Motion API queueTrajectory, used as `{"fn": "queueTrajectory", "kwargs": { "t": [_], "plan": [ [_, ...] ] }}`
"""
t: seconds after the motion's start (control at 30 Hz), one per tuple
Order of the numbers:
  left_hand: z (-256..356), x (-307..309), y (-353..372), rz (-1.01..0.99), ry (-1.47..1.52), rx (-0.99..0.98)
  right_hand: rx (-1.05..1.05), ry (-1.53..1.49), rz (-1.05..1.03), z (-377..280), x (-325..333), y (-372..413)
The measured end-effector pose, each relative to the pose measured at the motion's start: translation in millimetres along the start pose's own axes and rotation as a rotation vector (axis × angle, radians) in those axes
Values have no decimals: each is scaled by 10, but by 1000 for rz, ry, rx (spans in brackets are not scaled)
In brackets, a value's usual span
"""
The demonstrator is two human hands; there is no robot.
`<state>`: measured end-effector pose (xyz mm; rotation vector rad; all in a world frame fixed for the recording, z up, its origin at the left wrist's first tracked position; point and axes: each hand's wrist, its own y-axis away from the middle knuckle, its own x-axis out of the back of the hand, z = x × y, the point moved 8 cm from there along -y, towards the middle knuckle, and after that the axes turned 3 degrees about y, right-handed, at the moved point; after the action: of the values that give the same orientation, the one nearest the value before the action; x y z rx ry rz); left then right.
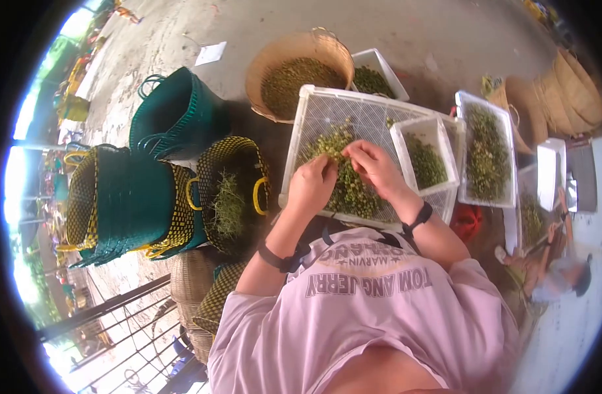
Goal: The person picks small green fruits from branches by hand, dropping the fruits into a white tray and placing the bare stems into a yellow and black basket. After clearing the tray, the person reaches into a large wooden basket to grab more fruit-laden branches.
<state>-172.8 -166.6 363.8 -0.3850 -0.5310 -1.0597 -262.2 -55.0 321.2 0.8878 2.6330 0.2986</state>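
Note:
My left hand [314, 182] is closed, its fingertips pinched above a white mesh-bottomed tray [299, 141]. My right hand [378, 168] faces it, also pinched, with the fingertips nearly touching those of the left. Between them shows a small sprig of green berries [338, 159]; which fingers grip it is hard to see, but both hands appear to be on it. Beneath lies a loose heap of green berries [353, 196] spread over the mesh. Close to my right hand, a smaller white box [401, 146] holds more green berries. A dark band circles each wrist.
Beyond the tray stand a round woven basket [256, 79] of berries and a white crate [394, 79]. Another white crate [508, 141] of berries is at right. Green baskets [133, 203] and a yellow-black basket [245, 148] with stems stand left. A person [554, 282] sits at far right.

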Motion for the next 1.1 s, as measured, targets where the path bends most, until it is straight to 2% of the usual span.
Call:
{"fn": "queueTrajectory", "kwargs": {
  "t": [0.03,0.1,0.13,0.2,0.23,0.47,0.53,0.67,0.73,0.77,0.83,0.9,0.93,1.0,1.07,1.1],
  "plan": [
    [65,7,7,35,-73,-60,-12,-7,15,43,-23,-40],
    [103,-37,20,21,-112,-66,280,376,126,-124,-26,-56],
    [112,-55,21,30,-156,-78,268,376,134,-96,-19,-68],
    [75,-93,26,39,-151,-84,346,570,99,-137,-99,-47],
    [56,-93,25,41,-134,-84,287,564,76,-136,-109,-33],
    [-111,-133,20,20,-102,-30,229,515,39,-96,-149,-22],
    [-139,-138,13,17,-90,-26,197,347,-45,6,-159,-58],
    [-213,-165,-4,-11,-14,5,176,161,-81,132,-132,-73],
    [-316,-224,-30,-13,2,-3,-29,-215,-182,286,-149,-62],
    [-444,-266,-43,9,62,16,-35,-216,-183,298,-121,-48],
    [-537,-249,-117,30,121,37,-67,-550,-217,284,-87,-24],
    [-938,-514,-25,-117,862,654,-98,-553,-209,295,-63,22],
    [-921,-513,-30,-118,862,657,-125,-556,-202,317,-60,46],
    [-880,-592,3,-108,1182,801,-158,-537,-162,436,-72,31],
    [-859,-622,1,-114,1181,826,-196,-275,-49,629,-5,-11],
    [-851,-655,-8,-128,1204,817,-182,-246,20,646,1,-38]
  ]
}}
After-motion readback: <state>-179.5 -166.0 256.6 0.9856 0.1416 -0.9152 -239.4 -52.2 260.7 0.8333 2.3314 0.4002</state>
